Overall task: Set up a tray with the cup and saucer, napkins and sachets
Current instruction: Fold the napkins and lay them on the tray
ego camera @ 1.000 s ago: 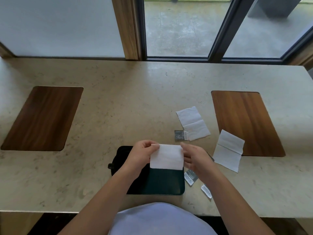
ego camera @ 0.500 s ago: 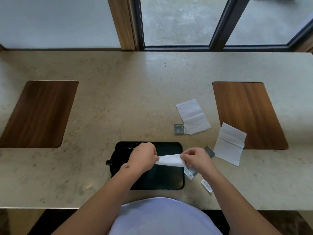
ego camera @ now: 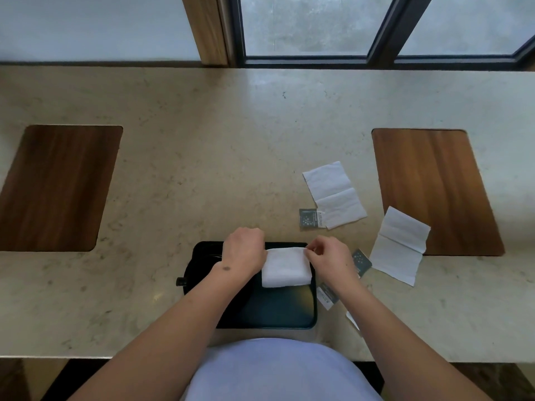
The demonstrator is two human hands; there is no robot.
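- Soft, even daylight enters through the window [ego camera: 307,24] at twelve o'clock.
- The stone counter [ego camera: 202,140] shows a faint sheen, no hard glare.
- Shadows are weak and diffuse.
- Wide-angle distortion bows the counter's edges toward three and nine o'clock.
- Focus is slightly soft throughout.

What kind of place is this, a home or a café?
Probably a café or hotel counter, though I can't be sure: a long beige stone counter with inlaid dark wooden panels like place settings faces tall dark-framed windows, and a black serving tray is being set.
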